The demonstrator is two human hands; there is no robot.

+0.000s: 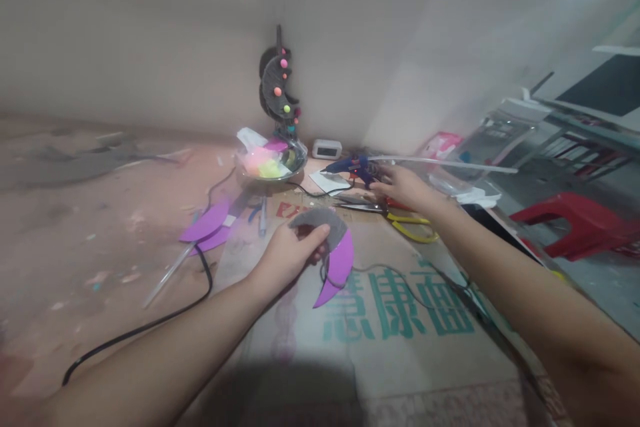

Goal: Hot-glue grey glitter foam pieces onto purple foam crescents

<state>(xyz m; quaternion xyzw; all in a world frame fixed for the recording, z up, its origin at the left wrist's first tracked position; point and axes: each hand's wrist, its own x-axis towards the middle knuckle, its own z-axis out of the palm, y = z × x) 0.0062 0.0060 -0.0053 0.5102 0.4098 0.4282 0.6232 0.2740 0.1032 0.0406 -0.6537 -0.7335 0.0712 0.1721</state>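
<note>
My left hand [295, 250] pinches a crescent-shaped piece [343, 260] between thumb and fingers. Its upper part is covered in grey yarn, while the lower part and pointed tip are bare purple. A loose grey strand [387, 270] trails from it to the right. Farther back, my right hand [397, 187] has its fingers closed at the handle of a blue hot glue gun [345, 165]. A long clear glue stick [450, 163] sticks out of the gun's rear, and its nozzle points left above a white paper piece [329, 181]. Yellow-handled scissors [410, 227] lie just below that hand.
Behind stands a grey crescent ornament [277, 87] with coloured pompoms. A clear bowl [273, 177] holds colourful bits beside a small white clock [327, 149]. Purple cutouts [205, 223], another glue stick [167, 277] and a black cable [135, 330] lie left. A red stool [575, 223] stands right.
</note>
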